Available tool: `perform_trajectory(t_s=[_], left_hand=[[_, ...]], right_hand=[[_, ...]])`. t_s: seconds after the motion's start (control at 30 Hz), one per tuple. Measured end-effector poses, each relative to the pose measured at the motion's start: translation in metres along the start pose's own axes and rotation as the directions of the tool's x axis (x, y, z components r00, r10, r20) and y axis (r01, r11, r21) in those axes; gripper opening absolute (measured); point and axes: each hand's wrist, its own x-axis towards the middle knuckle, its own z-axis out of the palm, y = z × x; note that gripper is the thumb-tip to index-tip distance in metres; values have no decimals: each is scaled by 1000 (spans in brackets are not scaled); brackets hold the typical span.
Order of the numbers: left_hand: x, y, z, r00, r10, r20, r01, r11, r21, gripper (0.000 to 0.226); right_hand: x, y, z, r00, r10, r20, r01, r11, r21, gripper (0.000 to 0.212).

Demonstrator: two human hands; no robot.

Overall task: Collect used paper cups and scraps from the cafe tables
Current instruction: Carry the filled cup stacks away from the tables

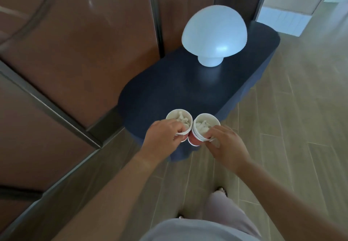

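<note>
Over the plank floor (282,127), nearest: left hand (163,139), its grip curling round the rim of the left cup stack (173,115); right hand (226,146), its grip pinching the rim of the right cup stack (212,121). The red-sided stacks are touching and carrying crumpled white scraps (181,120) at the near end of the dark blue counter (169,82). Farther back, a white mushroom lamp (213,35) is standing on it.

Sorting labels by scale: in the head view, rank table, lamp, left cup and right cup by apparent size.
1. table
2. lamp
3. left cup and right cup: they look alike, so not ranked.
</note>
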Motion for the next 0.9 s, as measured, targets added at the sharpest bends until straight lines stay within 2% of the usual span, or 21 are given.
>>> perform_trajectory(t_s=[0.17,0.33,0.43,0.53,0.63,0.73,0.9], left_hand=[[74,-29,11,995,-89,38,88,995,36,17],[151,-53,33,971,-237,17,237,971,28,7],[194,-62,49,948,-318,-6,318,947,36,5],[233,-74,70,932,-363,-10,361,924,127,6],[261,-89,94,904,-427,36,415,893,172,13],[287,-105,115,883,-463,71,436,868,237,7],[305,-132,142,844,-522,121,474,833,285,12]], right_hand=[[90,35,16,998,-36,50,36,999,5,20],[186,86,25,976,-109,191,112,994,-5,10],[233,118,31,951,-144,275,145,989,17,7],[274,148,40,919,-191,345,191,981,34,6],[310,173,53,872,-219,437,228,973,32,9],[341,189,71,831,-249,498,259,965,51,9],[371,209,109,807,-215,550,248,969,15,6]])
